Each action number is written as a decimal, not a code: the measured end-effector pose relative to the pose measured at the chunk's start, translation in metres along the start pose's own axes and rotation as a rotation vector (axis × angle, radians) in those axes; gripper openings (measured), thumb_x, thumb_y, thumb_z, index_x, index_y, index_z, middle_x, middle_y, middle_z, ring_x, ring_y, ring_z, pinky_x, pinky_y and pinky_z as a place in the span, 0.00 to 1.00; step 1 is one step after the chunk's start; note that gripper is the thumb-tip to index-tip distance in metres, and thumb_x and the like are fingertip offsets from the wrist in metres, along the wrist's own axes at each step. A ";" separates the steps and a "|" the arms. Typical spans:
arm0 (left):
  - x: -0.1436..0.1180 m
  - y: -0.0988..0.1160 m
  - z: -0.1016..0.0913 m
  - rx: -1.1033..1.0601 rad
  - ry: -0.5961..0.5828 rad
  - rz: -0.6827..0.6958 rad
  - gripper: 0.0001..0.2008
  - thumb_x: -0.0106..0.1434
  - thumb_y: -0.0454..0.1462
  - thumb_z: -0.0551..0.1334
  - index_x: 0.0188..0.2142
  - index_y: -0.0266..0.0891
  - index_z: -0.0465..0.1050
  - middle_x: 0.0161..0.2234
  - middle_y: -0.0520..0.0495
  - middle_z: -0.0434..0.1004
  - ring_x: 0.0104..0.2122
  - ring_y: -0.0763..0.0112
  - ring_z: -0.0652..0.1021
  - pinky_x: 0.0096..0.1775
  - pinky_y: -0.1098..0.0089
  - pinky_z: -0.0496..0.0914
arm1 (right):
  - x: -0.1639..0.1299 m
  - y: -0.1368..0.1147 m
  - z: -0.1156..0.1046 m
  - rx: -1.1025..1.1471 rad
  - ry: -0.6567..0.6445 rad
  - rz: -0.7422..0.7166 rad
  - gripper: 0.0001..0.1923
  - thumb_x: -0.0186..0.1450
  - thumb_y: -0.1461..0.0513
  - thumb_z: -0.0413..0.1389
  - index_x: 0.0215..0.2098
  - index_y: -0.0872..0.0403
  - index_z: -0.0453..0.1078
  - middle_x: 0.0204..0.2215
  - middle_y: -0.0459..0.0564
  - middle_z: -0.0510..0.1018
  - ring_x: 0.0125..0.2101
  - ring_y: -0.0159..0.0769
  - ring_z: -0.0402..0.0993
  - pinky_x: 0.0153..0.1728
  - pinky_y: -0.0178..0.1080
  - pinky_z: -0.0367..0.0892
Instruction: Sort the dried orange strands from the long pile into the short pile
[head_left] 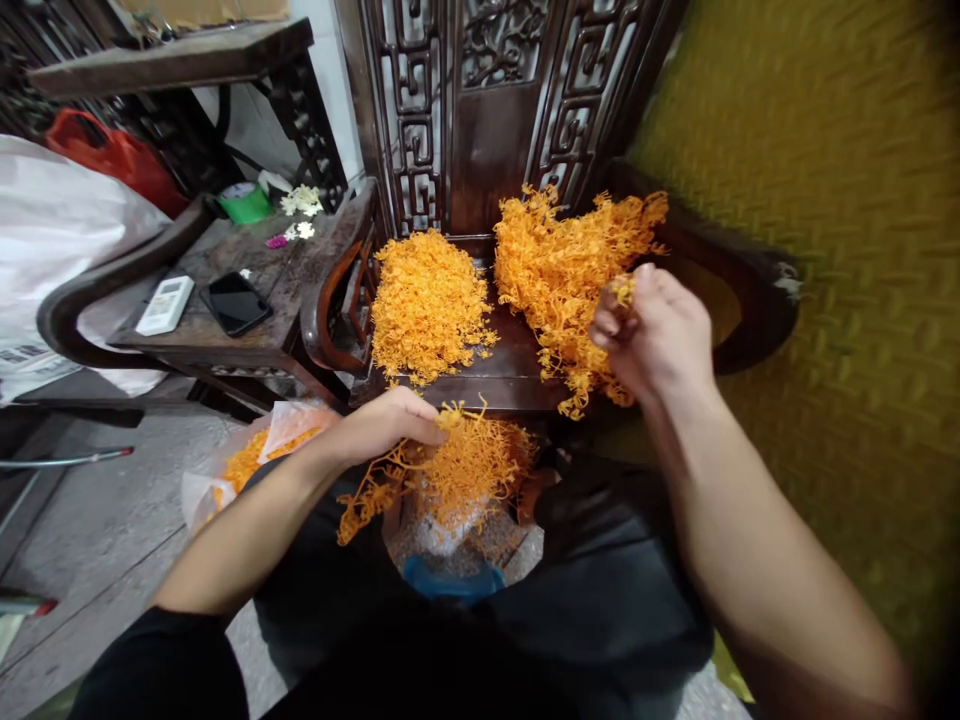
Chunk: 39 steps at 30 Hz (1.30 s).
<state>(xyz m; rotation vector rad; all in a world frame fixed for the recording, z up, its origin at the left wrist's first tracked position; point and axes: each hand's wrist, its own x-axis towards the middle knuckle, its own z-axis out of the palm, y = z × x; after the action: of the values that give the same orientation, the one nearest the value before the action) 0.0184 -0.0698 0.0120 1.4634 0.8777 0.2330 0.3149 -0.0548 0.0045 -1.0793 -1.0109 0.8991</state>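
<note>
My left hand (401, 420) is closed around an orange branched sprig (371, 500), whose thin stems trail down to the left. Just beyond and below it sits a heap of orange stringy stems (476, 465), between my knees. My right hand (660, 325) is raised with its fingers curled, and small orange pieces (622, 290) show at the fingertips. Right behind that hand, a tall tangled pile of orange sprigs (570, 270) covers the right of the dark wooden chair seat (517, 355). A rounder pile of small loose orange pieces (427, 305) lies on the seat's left.
A carved chair back (487, 140) rises behind the piles. On the side table (195, 330) at left lie a black phone (235, 303), a white device (165, 305), green tape (245, 203) and small flowers (301, 200). An open plastic bag (281, 430) with orange pieces stands on the floor.
</note>
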 end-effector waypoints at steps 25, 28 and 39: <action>0.027 0.002 0.033 -0.199 0.238 0.222 0.18 0.65 0.47 0.65 0.26 0.35 0.73 0.25 0.52 0.72 0.27 0.77 0.69 0.34 0.71 0.62 | -0.044 0.016 0.041 -0.272 -0.455 -0.506 0.03 0.67 0.63 0.64 0.35 0.50 0.75 0.36 0.47 0.70 0.38 0.35 0.70 0.39 0.41 0.65; 0.027 0.006 0.034 -0.197 0.240 0.236 0.15 0.64 0.43 0.64 0.25 0.36 0.71 0.23 0.54 0.69 0.25 0.78 0.67 0.31 0.72 0.60 | -0.048 0.017 0.043 -0.322 -0.453 -0.571 0.04 0.68 0.65 0.63 0.35 0.51 0.74 0.36 0.47 0.70 0.37 0.35 0.70 0.38 0.40 0.65; 0.023 0.005 0.022 0.330 0.286 0.252 0.14 0.58 0.37 0.59 0.19 0.38 0.61 0.20 0.55 0.59 0.24 0.77 0.61 0.28 0.70 0.54 | -0.061 0.015 0.047 -0.343 -0.579 -0.582 0.06 0.69 0.67 0.60 0.35 0.52 0.68 0.35 0.48 0.70 0.37 0.35 0.69 0.37 0.40 0.66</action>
<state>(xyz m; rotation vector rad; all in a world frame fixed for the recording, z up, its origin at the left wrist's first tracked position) 0.0506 -0.0714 0.0053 1.8829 0.9931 0.5137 0.2513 -0.0955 -0.0155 -0.7280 -1.8977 0.5672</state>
